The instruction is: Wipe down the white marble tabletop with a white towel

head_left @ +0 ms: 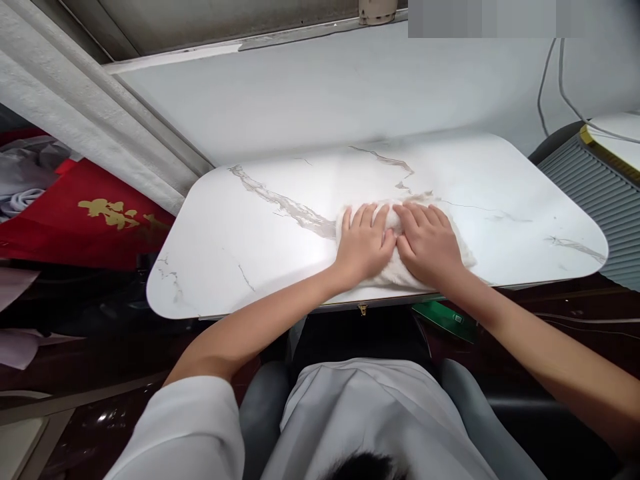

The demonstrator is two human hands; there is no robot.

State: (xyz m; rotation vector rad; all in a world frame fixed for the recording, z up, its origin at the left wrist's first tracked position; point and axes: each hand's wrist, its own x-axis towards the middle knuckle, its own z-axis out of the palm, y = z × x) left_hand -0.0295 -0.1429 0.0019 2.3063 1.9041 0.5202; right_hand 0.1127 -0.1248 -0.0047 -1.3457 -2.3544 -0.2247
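A white, fluffy cloth [399,272] lies spread on the white marble-patterned table [280,257], close to its front edge. My left hand [364,241] rests palm down on the cloth's left part, its fingers stretched out and slightly apart. Beside it, my right hand [427,241] presses flat on the cloth's middle and right part, fingers also extended. The two thumbs nearly meet between the hands. The cloth's far edge and right corner show past my fingers; whatever is under it is hidden.
A white curtain [95,100] hangs at the left, near a red bag [100,213] with gold print. Behind the table is a pale wall [300,100] below a ledge. A ribbed grey cabinet [585,180] stands right. A green box [445,320] lies below the table.
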